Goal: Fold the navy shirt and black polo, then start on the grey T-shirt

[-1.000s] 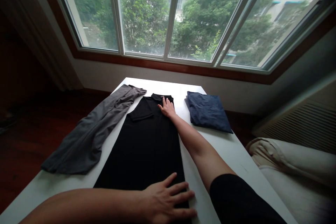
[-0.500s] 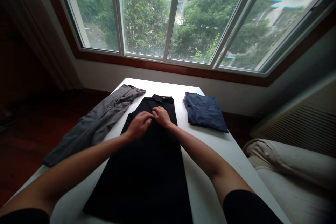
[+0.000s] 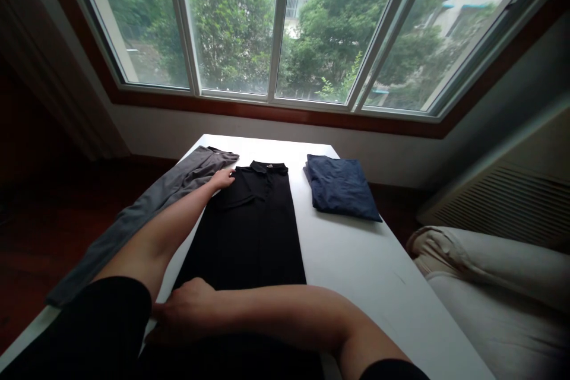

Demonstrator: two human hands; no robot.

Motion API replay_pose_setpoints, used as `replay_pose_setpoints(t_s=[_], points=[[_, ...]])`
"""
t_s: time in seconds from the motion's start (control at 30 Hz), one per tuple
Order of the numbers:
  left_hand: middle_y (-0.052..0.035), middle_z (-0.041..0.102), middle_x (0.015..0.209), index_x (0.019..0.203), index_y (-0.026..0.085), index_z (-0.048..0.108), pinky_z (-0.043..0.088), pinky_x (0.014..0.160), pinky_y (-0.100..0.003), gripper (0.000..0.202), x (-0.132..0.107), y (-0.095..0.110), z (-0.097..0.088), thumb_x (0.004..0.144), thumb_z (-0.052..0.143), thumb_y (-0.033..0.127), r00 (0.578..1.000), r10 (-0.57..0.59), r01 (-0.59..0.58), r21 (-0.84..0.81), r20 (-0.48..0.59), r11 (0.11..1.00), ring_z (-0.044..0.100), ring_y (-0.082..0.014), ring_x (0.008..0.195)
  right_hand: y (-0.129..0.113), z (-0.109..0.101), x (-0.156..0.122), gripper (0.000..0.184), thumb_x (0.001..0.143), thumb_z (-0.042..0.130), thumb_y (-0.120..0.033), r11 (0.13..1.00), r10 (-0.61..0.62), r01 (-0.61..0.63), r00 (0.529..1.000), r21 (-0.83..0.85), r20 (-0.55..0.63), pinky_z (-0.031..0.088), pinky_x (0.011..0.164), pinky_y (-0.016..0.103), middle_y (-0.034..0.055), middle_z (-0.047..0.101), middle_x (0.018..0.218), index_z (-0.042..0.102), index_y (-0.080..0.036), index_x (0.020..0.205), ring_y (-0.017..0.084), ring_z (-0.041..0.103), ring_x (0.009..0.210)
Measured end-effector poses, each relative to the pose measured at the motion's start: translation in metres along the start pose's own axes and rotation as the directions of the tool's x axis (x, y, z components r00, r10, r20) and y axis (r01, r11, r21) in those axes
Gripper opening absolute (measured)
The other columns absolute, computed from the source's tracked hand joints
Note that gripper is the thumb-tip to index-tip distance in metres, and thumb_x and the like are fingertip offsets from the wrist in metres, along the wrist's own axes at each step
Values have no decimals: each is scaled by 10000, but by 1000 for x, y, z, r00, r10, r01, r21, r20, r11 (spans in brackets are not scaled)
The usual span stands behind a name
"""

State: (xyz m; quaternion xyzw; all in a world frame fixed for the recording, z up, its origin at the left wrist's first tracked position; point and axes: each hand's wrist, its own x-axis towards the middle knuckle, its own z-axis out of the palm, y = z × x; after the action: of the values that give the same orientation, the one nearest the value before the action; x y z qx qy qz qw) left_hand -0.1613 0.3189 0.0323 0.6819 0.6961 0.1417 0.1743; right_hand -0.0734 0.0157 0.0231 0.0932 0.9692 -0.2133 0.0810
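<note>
A black collared shirt [image 3: 249,243] lies lengthwise on the white table [image 3: 356,273], its collar towards the window and its left side folded inward. At the shoulder fold on its upper left, my left hand [image 3: 222,179] has its fingers closed on the cloth's edge. My right hand [image 3: 189,309] reaches across the lower part of the shirt to its left edge, fingers bent around the cloth there; their tips are in shadow and partly hidden. My right forearm covers some of the shirt's lower part.
Grey trousers [image 3: 129,214] stretch along the table's left side, partly behind my left arm. A folded navy garment [image 3: 342,187] rests at the right on top of another grey piece. Beyond the table's right edge is a cream padded roll [image 3: 485,249]; a window [image 3: 276,29] is ahead.
Both hands have left the middle of the shirt's chest. My left hand has moved to the left shoulder edge, while my right hand has come down and across to the lower left edge.
</note>
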Motion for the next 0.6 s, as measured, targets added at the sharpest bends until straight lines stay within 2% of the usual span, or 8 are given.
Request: replay_pose_setpoints(t_s=[0.1, 0.2, 0.27, 0.3, 0.37, 0.43, 0.5, 0.6], points=[[-107, 719, 1251, 1360, 193, 641, 469, 952, -275, 547, 15, 4, 10, 815, 679, 200, 1000, -13, 13, -7, 11, 1000, 654, -266, 1143, 4, 8, 5, 460, 823, 651, -690, 998, -12, 10, 1000, 70, 22, 387, 413, 254, 15, 703, 704, 710, -277, 1015, 217, 635, 541], [-101, 732, 1178, 1335, 165, 642, 485, 881, -264, 528, 25, 7, 12, 809, 677, 151, 999, -32, 32, -28, 29, 999, 674, -250, 1044, 4, 11, -6, 427, 780, 702, -690, 978, 24, -19, 999, 208, -23, 357, 420, 245, -17, 630, 629, 690, -267, 834, 184, 571, 501], [-79, 737, 1106, 1323, 155, 634, 486, 841, -251, 507, 29, 9, 10, 818, 664, 126, 999, -37, 39, -48, 38, 998, 670, -225, 980, 3, 9, -22, 406, 794, 717, -658, 923, 66, -24, 993, 383, -96, 356, 460, 234, -39, 601, 646, 671, -255, 817, 154, 543, 534], [-65, 736, 1064, 1324, 147, 623, 483, 825, -245, 499, 30, 10, 9, 827, 653, 116, 998, -38, 40, -59, 41, 997, 661, -210, 950, 3, 7, -31, 380, 827, 709, -621, 870, 111, -25, 983, 493, -146, 363, 491, 222, -49, 591, 668, 656, -245, 818, 136, 538, 565], [-41, 724, 988, 1325, 123, 604, 477, 796, -234, 473, 32, 14, 5, 853, 623, 103, 998, -39, 43, -80, 43, 996, 637, -181, 892, 5, 2, -50, 333, 900, 675, -527, 713, 257, -34, 942, 700, -216, 372, 543, 192, -59, 564, 702, 605, -216, 803, 104, 530, 624], [-30, 713, 939, 1271, 113, 630, 471, 764, -229, 397, 32, 18, 2, 876, 596, 102, 998, -38, 43, -101, 50, 994, 619, -162, 845, 8, -2, -71, 280, 901, 686, -422, 571, 393, -60, 895, 819, -209, 368, 560, 170, -62, 541, 724, 556, -199, 791, 88, 517, 655], [-33, 712, 906, 1146, 126, 688, 470, 723, -230, 276, 31, 22, 0, 891, 582, 123, 996, -44, 54, -127, 80, 990, 615, -160, 810, 10, -6, -93, 226, 819, 748, -328, 526, 433, -65, 879, 848, -201, 363, 558, 162, -65, 546, 766, 562, -202, 836, 86, 506, 674], [-39, 714, 858, 988, 151, 721, 471, 684, -238, 163, 28, 27, 0, 906, 589, 201, 991, -88, 106, -184, 101, 977, 623, -174, 791, 7, -12, -129, 285, 765, 759, -243, 542, 378, -13, 896, 840, -231, 391, 595, 162, -63, 586, 837, 648, -223, 1026, 87, 513, 699]])
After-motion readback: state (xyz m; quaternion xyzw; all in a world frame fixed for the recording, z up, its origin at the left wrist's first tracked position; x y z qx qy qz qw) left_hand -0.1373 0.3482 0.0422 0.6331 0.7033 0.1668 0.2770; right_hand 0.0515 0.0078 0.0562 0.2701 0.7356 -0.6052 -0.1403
